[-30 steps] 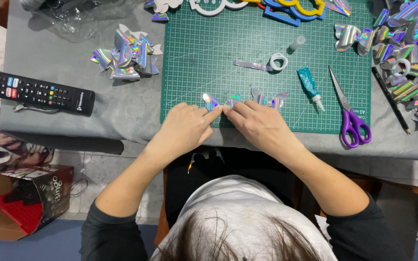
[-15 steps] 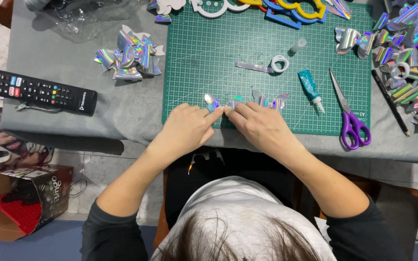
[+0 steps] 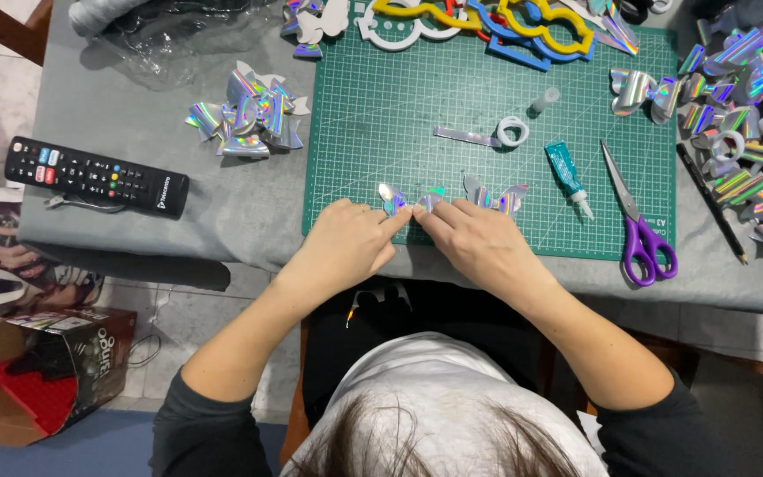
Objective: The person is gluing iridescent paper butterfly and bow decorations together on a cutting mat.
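Both of my hands meet at the near edge of the green cutting mat (image 3: 487, 88). My left hand (image 3: 346, 243) and my right hand (image 3: 479, 243) pinch a small shiny holographic bow piece (image 3: 410, 200) between their fingertips and press it on the mat. A second holographic bow piece (image 3: 496, 194) lies just right of it, touching my right hand's knuckles. A teal glue tube (image 3: 567, 177) and purple-handled scissors (image 3: 639, 230) lie to the right on the mat.
A black remote control (image 3: 94, 175) lies at the left on the grey cloth. Holographic bows are piled at back left (image 3: 249, 115) and far right (image 3: 744, 132). A white ring with a shiny strip (image 3: 509, 132), coloured foam shapes (image 3: 487, 22), a black pencil (image 3: 708, 203), a cardboard box on the floor (image 3: 46, 371).
None in the hands' grip; both stay pinched on the bow piece at the mat's near edge, with only a slight shift of view.
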